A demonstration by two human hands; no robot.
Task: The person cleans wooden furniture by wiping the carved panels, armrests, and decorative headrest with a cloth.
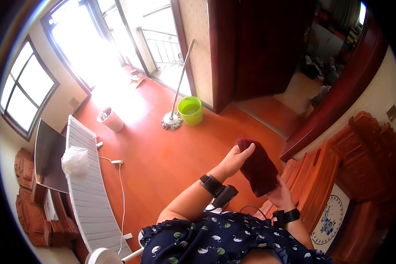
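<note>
A dark maroon folded cloth is stretched between my two hands, above the orange-red floor. My left hand grips its upper left end, thumb lying on top and fingers hidden behind. At the lower right end, my right hand is closed on the edge near a corner. Both wrists wear black straps with small devices. What kind of cloth it is, I cannot tell.
A carved wooden bench stands close on my right. Ahead are a mop and a green bucket. To the left are a bin, a long white radiator-like panel with a plastic bag, and a white cable.
</note>
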